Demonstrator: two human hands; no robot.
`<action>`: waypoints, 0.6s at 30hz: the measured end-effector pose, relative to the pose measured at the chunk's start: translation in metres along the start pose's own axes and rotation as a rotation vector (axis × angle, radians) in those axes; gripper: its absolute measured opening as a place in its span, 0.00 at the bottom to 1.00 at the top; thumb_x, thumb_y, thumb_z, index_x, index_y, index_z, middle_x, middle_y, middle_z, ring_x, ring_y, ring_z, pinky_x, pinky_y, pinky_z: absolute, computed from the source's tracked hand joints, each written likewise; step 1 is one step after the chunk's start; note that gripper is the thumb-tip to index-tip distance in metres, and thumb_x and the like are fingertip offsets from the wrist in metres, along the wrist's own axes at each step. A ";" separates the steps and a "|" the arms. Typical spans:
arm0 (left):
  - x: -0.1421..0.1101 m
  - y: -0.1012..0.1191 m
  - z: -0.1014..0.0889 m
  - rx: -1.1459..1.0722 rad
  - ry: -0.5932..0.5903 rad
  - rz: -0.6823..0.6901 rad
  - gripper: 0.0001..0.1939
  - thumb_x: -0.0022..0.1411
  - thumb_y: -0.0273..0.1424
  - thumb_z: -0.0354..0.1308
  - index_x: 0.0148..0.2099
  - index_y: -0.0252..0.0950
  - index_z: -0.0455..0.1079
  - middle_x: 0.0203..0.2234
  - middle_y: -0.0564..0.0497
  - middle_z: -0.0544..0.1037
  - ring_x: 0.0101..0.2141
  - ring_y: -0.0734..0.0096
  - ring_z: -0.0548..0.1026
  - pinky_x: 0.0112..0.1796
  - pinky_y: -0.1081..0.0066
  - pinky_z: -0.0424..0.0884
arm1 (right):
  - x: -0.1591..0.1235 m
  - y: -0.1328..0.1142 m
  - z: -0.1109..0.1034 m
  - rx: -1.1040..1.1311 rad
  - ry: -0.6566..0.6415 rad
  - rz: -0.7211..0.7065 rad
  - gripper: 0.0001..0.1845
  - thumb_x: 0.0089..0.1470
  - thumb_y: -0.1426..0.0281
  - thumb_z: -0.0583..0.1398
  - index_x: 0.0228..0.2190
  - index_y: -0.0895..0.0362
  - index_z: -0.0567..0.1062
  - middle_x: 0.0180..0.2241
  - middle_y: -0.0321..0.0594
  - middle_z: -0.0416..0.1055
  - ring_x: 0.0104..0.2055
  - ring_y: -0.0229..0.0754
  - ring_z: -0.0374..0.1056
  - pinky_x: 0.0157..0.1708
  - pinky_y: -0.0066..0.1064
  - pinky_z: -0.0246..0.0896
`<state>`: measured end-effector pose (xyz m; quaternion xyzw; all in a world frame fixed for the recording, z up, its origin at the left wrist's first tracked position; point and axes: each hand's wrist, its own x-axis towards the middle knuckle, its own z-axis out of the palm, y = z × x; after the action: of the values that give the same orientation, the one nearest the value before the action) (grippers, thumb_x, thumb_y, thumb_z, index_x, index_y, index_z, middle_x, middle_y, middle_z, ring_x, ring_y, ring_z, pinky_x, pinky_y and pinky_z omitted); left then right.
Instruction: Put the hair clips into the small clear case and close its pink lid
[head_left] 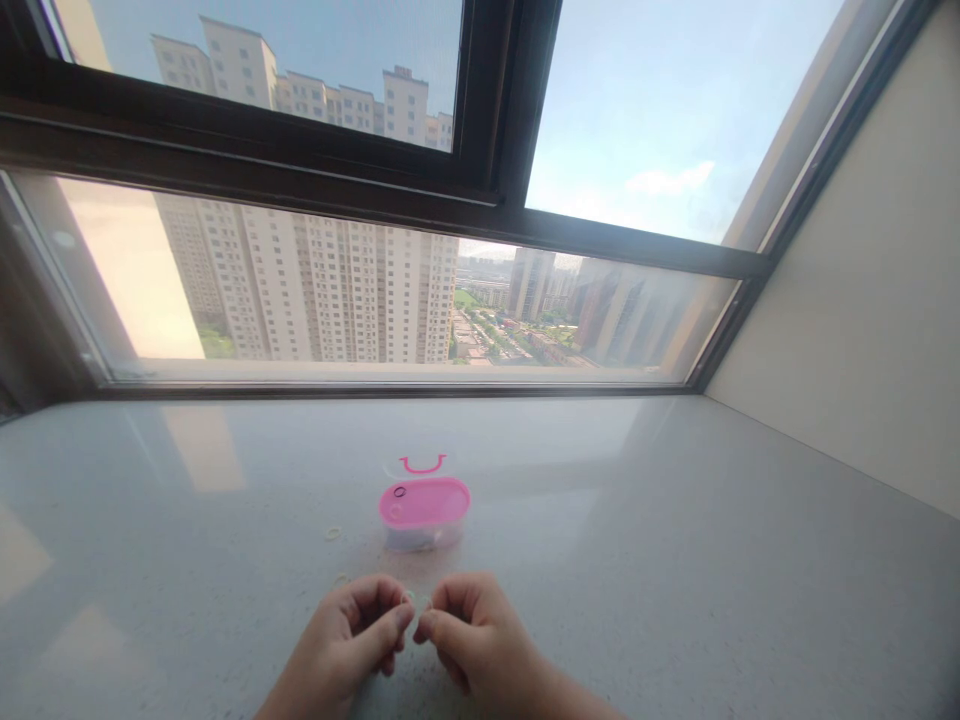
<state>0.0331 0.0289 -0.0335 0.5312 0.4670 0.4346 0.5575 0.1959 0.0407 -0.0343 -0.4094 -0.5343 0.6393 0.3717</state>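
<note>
Low in the view, my left hand (365,628) and my right hand (474,625) face each other, fingertips a small gap apart. Thumb and forefinger of each are pinched together. A small pale green elastic band (409,597) shows at the left fingertips, and a pale bit of band also shows at the right ones; whether it is one band or two I cannot tell. Just beyond my left hand lies a pale elastic band (342,579), partly hidden. Farther off is another cream band (334,533). A black band (400,492) rests on the pink lid of an oval box (435,503).
The clear-sided box stands on a pale speckled sill (637,560) beyond my hands. A pink curved handle (424,468) lies behind it. A dark window frame (390,392) borders the sill at the back, and a white wall (862,300) stands at right.
</note>
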 end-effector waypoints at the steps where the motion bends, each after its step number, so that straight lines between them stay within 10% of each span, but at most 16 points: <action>1: 0.000 0.001 0.000 0.002 0.000 -0.006 0.14 0.52 0.40 0.61 0.25 0.34 0.70 0.16 0.57 0.67 0.18 0.77 0.63 0.21 0.76 0.59 | 0.000 0.000 0.000 -0.001 0.005 0.002 0.08 0.42 0.68 0.59 0.17 0.57 0.68 0.07 0.23 0.54 0.10 0.28 0.46 0.10 0.21 0.38; 18: -0.002 0.004 0.001 0.024 0.010 -0.036 0.14 0.50 0.40 0.62 0.23 0.33 0.72 0.14 0.56 0.67 0.17 0.76 0.63 0.20 0.75 0.59 | -0.001 -0.003 0.001 -0.012 -0.001 -0.004 0.07 0.41 0.69 0.58 0.18 0.58 0.68 0.07 0.24 0.53 0.10 0.28 0.45 0.10 0.22 0.37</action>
<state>0.0340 0.0272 -0.0293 0.5271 0.4846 0.4215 0.5565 0.1959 0.0396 -0.0313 -0.4103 -0.5392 0.6357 0.3700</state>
